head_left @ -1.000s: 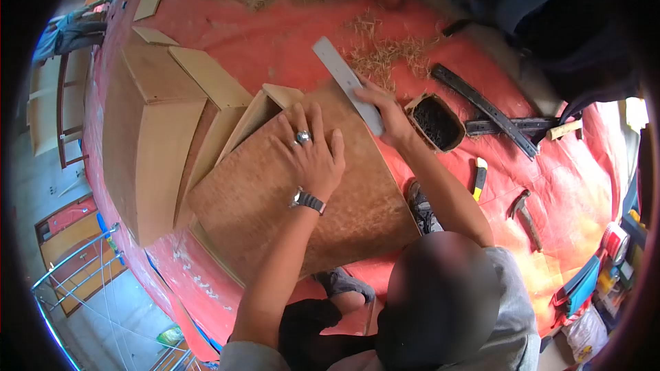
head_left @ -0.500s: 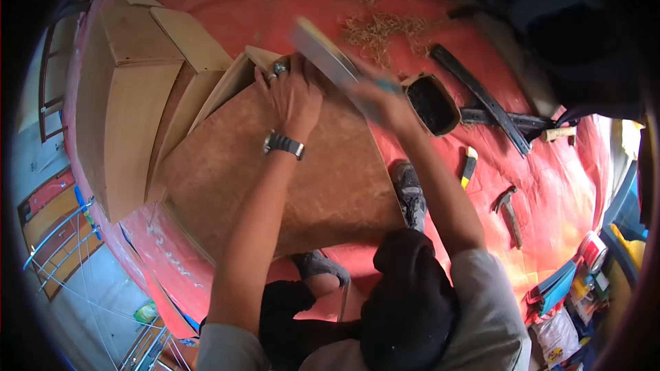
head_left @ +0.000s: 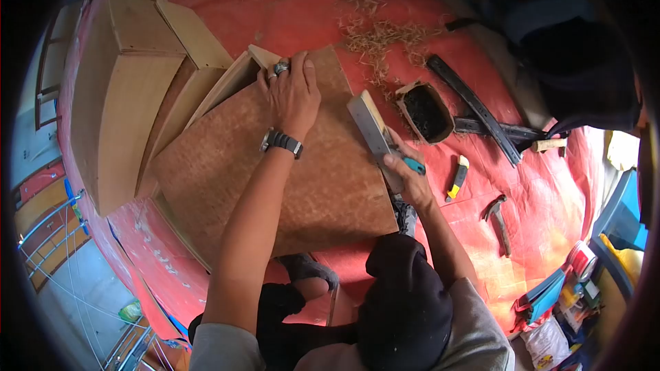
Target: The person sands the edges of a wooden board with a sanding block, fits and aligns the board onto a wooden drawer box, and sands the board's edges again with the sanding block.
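Observation:
A brown wooden panel (head_left: 227, 172) with pale boards along its far left side lies tilted in front of me. My left hand (head_left: 292, 96) rests on its far part, fingers stretched over the surface near the top edge. That hand wears a ring and a wristwatch. At the panel's right edge, my right hand (head_left: 410, 177) grips a long grey hand tool (head_left: 371, 127) with a pale wooden edge and a teal part. The tool lies along that edge, its exact kind unclear. A dark shoe (head_left: 405, 218) shows below the tool, partly hidden.
Wooden boxes (head_left: 137, 110) stand at the left. Curled wood shavings (head_left: 378, 31) lie on the red sheet (head_left: 268, 10). To the right are a dark-filled container (head_left: 426, 113), black metal rails (head_left: 474, 106), a yellow-black handled tool (head_left: 457, 178) and a hammer (head_left: 500, 225).
My right hand has brought the grey tool back toward me and down along the panel's right edge. My left hand stays on the panel in nearly the same place.

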`<state>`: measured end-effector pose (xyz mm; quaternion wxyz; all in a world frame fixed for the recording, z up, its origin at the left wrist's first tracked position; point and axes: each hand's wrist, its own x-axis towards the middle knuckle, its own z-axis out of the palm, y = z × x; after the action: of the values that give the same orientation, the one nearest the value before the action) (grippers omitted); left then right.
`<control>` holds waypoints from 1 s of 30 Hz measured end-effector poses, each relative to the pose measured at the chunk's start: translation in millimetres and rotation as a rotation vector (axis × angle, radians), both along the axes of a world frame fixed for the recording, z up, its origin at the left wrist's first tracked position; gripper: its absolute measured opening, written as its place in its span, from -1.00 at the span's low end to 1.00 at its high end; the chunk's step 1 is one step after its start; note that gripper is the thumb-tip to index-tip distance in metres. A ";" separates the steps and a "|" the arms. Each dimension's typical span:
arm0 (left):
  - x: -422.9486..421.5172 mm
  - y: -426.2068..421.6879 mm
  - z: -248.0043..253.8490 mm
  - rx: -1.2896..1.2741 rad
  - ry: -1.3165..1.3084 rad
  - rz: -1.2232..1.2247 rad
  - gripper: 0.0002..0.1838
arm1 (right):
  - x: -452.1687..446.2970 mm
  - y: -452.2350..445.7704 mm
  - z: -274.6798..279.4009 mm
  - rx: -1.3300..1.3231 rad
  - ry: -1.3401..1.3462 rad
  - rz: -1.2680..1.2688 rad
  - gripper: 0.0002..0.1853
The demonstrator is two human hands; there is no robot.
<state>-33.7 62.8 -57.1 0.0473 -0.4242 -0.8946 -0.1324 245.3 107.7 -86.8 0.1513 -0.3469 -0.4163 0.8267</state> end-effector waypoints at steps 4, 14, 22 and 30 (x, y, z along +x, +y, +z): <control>3.5 -1.4 -0.7 -0.006 0.012 -0.004 -0.56 | -29.2 3.6 1.6 -0.057 0.150 -0.084 -0.25; -1.0 -1.8 -5.7 -0.008 -0.004 -0.013 -0.60 | -138.2 79.1 4.8 -0.026 0.085 0.008 -0.18; 3.6 -1.7 -4.6 0.000 0.041 -0.016 -0.57 | -11.8 -1.3 3.8 -0.099 0.096 -0.006 -0.20; -1.6 -0.3 -1.0 -0.008 -0.057 -0.033 -0.54 | -163.1 106.7 -10.8 0.023 0.181 0.148 -0.26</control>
<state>-35.3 62.5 -58.1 0.0180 -0.4349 -0.8891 -0.1417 82.2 214.4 -97.5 0.1309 -0.2373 -0.4346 0.8589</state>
